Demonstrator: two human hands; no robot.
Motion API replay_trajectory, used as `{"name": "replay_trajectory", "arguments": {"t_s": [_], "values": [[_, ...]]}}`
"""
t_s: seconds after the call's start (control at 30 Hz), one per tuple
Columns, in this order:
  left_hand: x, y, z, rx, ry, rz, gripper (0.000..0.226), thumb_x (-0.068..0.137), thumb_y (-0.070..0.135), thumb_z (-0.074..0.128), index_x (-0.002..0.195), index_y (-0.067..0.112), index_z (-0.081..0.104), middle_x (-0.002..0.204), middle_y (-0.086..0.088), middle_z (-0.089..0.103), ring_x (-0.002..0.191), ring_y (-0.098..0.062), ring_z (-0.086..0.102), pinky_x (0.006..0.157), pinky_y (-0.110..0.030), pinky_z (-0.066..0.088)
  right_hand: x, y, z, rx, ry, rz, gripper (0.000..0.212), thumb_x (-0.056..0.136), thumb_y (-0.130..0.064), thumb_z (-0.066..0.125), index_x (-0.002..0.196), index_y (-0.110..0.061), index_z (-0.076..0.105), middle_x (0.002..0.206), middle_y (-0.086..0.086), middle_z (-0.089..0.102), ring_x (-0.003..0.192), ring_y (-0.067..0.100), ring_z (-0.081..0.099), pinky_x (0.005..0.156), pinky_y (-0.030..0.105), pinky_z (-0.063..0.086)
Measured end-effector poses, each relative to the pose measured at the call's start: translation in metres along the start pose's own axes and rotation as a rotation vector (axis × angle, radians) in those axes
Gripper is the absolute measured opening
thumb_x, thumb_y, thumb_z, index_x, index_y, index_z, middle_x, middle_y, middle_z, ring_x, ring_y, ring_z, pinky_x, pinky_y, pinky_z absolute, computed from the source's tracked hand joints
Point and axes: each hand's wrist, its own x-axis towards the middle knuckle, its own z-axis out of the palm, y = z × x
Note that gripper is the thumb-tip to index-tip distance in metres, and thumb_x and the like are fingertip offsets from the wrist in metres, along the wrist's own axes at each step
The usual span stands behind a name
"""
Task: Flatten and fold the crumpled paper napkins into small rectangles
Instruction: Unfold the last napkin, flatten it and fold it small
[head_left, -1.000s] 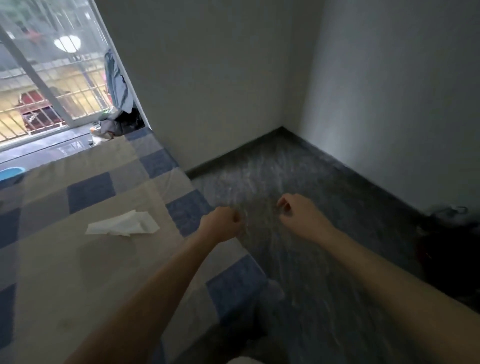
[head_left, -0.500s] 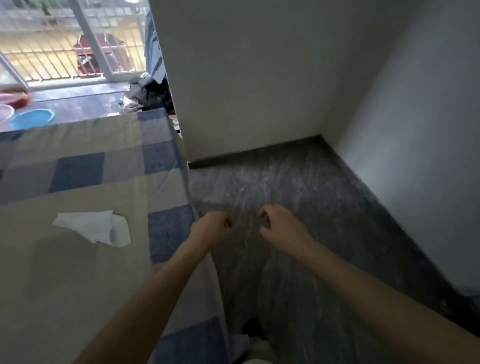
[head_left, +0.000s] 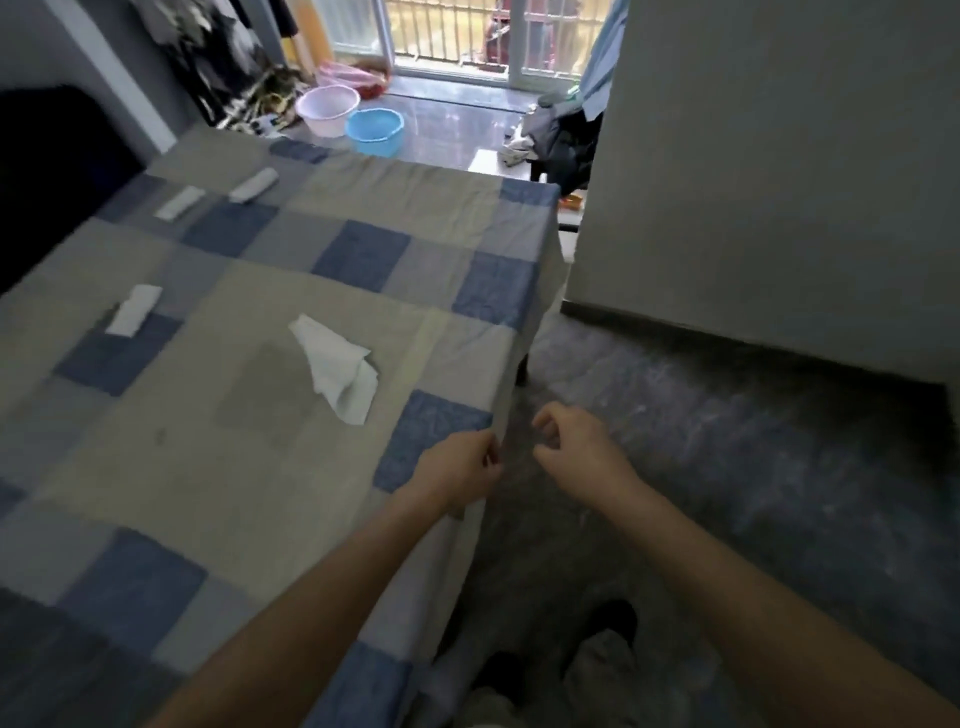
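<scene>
Both hands hang empty by the tabletop (head_left: 249, 467) edge: left hand (head_left: 460, 470) grip curled together-ish, right hand (head_left: 576, 447) grip loosely apart, crumpled napkin (head_left: 340, 366) untouched.

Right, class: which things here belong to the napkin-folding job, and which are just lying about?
Job:
crumpled napkin
folded napkins
checked cloth
left hand, right hand, both empty

Lying about:
blue basin
pink basin
clothes pile
</scene>
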Motion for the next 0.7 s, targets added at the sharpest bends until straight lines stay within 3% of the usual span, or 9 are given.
{"name": "replay_trajectory", "arguments": {"t_s": [0.13, 0.23, 0.43, 0.53, 0.7], "values": [[0.017, 0.014, 0.001, -0.019, 0.060, -0.146, 0.009, 0.087, 0.034, 0.052, 0.083, 0.026, 0.055, 0.082, 0.004, 0.059, 0.079, -0.017, 0.057, 0.070, -0.035, 0.049, 0.041, 0.016, -0.023, -0.004, -0.126, -0.115, 0.020, 0.080, -0.023, 0.064, 0.095, -0.032, 0.053, 0.098, -0.004, 0.056, 0.086, 0.011, 0.055, 0.077, 0.036, 0.053], [0.021, 0.024, -0.010, -0.021, 0.075, -0.231, 0.018, 0.087, 0.031, 0.050, 0.071, 0.024, 0.050, 0.078, 0.002, 0.056, 0.075, -0.018, 0.055, 0.067, -0.036, 0.048, 0.071, 0.023, -0.051, -0.048, -0.188, -0.237, 0.018, 0.081, -0.022, 0.063, 0.096, -0.028, 0.055, 0.098, -0.002, 0.058, 0.085, 0.013, 0.056, 0.076, 0.037, 0.053], [0.021, 0.018, -0.031, -0.101, 0.195, -0.453, 0.023, 0.083, 0.029, 0.048, 0.063, 0.019, 0.047, 0.070, -0.002, 0.053, 0.063, -0.017, 0.050, 0.056, -0.032, 0.037, 0.119, -0.008, -0.071, -0.072, -0.402, -0.459, 0.016, 0.089, -0.023, 0.059, 0.103, -0.026, 0.054, 0.102, -0.004, 0.056, 0.090, 0.014, 0.056, 0.077, 0.032, 0.051], [0.022, 0.005, -0.032, -0.164, 0.268, -0.582, 0.016, 0.084, 0.031, 0.048, 0.081, 0.018, 0.057, 0.091, -0.002, 0.056, 0.080, -0.018, 0.055, 0.069, -0.038, 0.050, 0.134, -0.031, -0.065, -0.135, -0.496, -0.559, 0.021, 0.091, -0.028, 0.058, 0.111, -0.029, 0.052, 0.105, -0.006, 0.055, 0.094, 0.014, 0.055, 0.082, 0.034, 0.051], [0.026, -0.027, -0.029, -0.186, 0.341, -0.775, 0.032, 0.088, 0.037, 0.053, 0.118, 0.025, 0.055, 0.138, -0.004, 0.036, 0.124, -0.028, 0.037, 0.094, -0.042, 0.044, 0.170, -0.052, -0.055, -0.247, -0.592, -0.658, 0.024, 0.088, -0.037, 0.057, 0.111, -0.032, 0.052, 0.109, -0.007, 0.057, 0.096, 0.015, 0.057, 0.088, 0.041, 0.051]]}}
